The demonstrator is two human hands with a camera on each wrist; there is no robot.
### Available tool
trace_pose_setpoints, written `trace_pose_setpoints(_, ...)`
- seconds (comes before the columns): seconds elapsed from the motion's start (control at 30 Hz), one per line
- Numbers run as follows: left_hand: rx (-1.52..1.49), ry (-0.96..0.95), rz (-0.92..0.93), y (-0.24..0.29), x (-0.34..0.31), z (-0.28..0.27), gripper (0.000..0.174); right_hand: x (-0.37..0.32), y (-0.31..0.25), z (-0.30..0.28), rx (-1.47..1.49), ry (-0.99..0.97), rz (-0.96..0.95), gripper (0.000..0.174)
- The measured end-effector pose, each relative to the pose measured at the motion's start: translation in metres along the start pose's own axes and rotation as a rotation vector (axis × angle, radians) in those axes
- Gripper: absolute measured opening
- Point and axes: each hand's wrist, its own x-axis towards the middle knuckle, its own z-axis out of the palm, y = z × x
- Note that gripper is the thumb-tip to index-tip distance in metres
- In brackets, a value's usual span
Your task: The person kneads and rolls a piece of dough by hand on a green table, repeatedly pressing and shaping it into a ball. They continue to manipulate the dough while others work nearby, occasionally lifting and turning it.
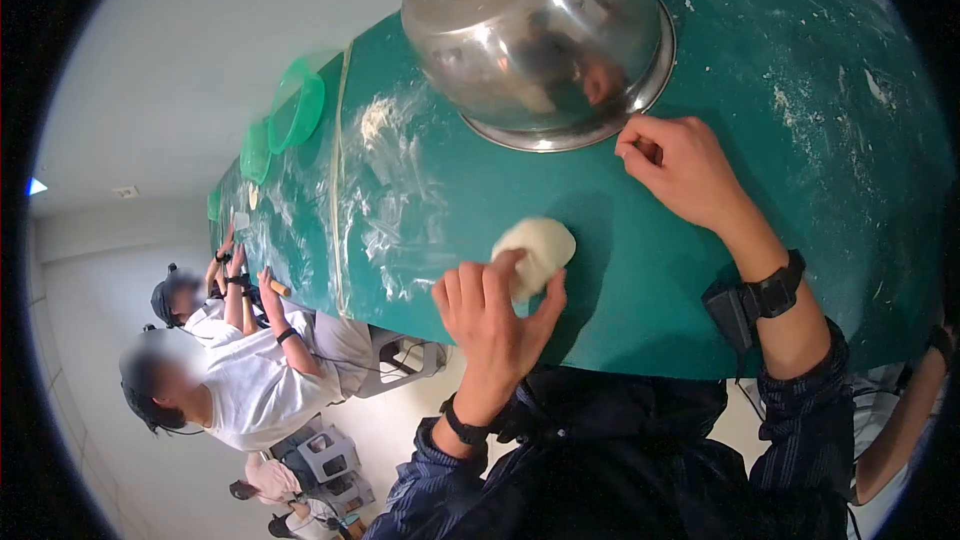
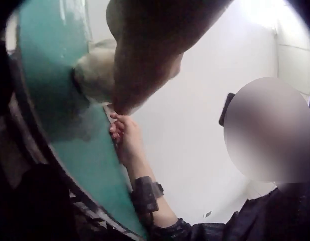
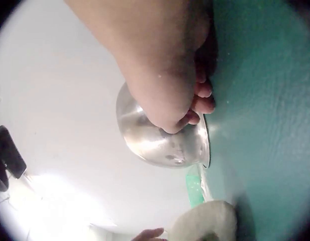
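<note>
A pale, rounded lump of dough [image 1: 545, 248] sits on the green table [image 1: 640, 290]. My left hand [image 1: 500, 325] grips its near side between thumb and fingers; the left wrist view shows the dough [image 2: 97, 75] partly behind the left hand [image 2: 150, 55]. To the right, my right hand [image 1: 685, 170] rests by the rim of an upturned steel bowl [image 1: 540, 30], its fingers curled with nothing seen in them. In the right wrist view, the right hand [image 3: 160, 70] overlaps the bowl [image 3: 160, 148]; whether it touches the rim I cannot tell.
White flour [image 1: 385, 230] is smeared left of the dough, with more [image 1: 800, 120] at the right. Green baskets [image 1: 298, 108] stand at the table's far left. People in white shirts [image 1: 260, 380] work along the left edge. Another person's arm [image 1: 905, 420] shows at lower right.
</note>
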Motion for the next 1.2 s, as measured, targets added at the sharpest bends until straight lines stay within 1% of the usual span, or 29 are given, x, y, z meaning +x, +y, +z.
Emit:
trace_pose_setpoints(0.07,0.04,0.125,0.206,-0.01,-0.009,-0.002,0.074,0.002,0.0,0.002,0.009,-0.001,-0.011,0.015)
trace_pose_setpoints(0.13,-0.109,0.001,0.316,-0.006,0.014,-0.006,0.065,0.0,0.001,0.002,0.02,0.007,-0.022,0.014)
trace_pose_setpoints(0.2,-0.382,-0.261,0.365,-0.007,0.031,0.004,0.06,-0.001,0.003,0.002,0.038,-0.005,-0.013,0.014)
trace_pose_setpoints(0.23,-0.412,-0.332,0.44,-0.014,0.029,0.015,0.051,-0.001,0.003,0.001,0.044,-0.013,-0.011,0.013)
trace_pose_setpoints(0.33,-0.354,-0.114,0.44,-0.019,0.003,0.022,0.045,-0.003,-0.001,-0.004,0.046,-0.014,0.025,0.013)
trace_pose_setpoints(0.37,-0.354,-0.022,0.368,-0.02,-0.011,0.022,0.045,-0.003,-0.002,-0.004,0.035,-0.015,0.016,0.013)
trace_pose_setpoints(0.43,-0.234,0.037,0.329,-0.03,-0.04,0.006,0.048,-0.003,-0.002,-0.004,0.015,-0.009,0.008,0.014)
trace_pose_setpoints(0.47,-0.179,0.035,0.367,-0.038,-0.055,-0.001,0.053,-0.003,0.0,-0.003,0.004,0.007,-0.006,0.014)
trace_pose_setpoints(0.53,-0.194,-0.037,0.469,-0.062,-0.085,-0.003,0.066,-0.002,0.002,0.0,-0.019,0.029,-0.047,0.014)
trace_pose_setpoints(0.63,-0.156,-0.26,0.325,-0.038,-0.074,-0.003,0.076,0.0,0.004,0.003,-0.048,0.04,-0.071,0.014)
trace_pose_setpoints(0.67,-0.099,-0.322,0.352,-0.028,-0.063,-0.001,0.08,0.001,0.006,0.004,-0.057,0.042,-0.078,0.014)
trace_pose_setpoints(0.73,0.012,-0.442,0.406,-0.002,-0.017,0.008,0.092,0.002,0.009,0.006,-0.059,0.058,-0.087,0.014)
trace_pose_setpoints(0.8,0.142,-0.401,0.486,0.021,0.022,0.022,0.101,0.003,0.009,0.004,-0.014,0.061,-0.064,0.014)
trace_pose_setpoints(0.9,-0.025,-0.279,0.497,0.031,0.066,0.037,0.096,0.005,0.004,-0.002,0.117,0.049,0.021,0.014)
trace_pose_setpoints(0.97,-0.48,-0.033,0.445,0.012,0.082,0.064,0.087,0.007,0.003,-0.004,0.188,0.045,0.08,0.015)
trace_pose_setpoints(1.03,-0.654,0.139,0.308,0.002,0.079,0.069,0.08,0.008,0.002,-0.006,0.207,0.03,0.071,0.016)
trace_pose_setpoints(1.07,-0.604,0.181,0.205,-0.001,0.074,0.068,0.077,0.007,0.001,-0.007,0.216,0.023,0.068,0.016)
trace_pose_setpoints(1.13,-0.317,0.11,0.132,0.006,0.066,0.059,0.072,0.005,0.004,-0.005,0.19,0.022,0.041,0.016)
trace_pose_setpoints(1.2,0.155,-0.123,0.189,0.035,0.054,0.047,0.066,0.005,0.007,-0.004,0.149,0.03,0.015,0.016)
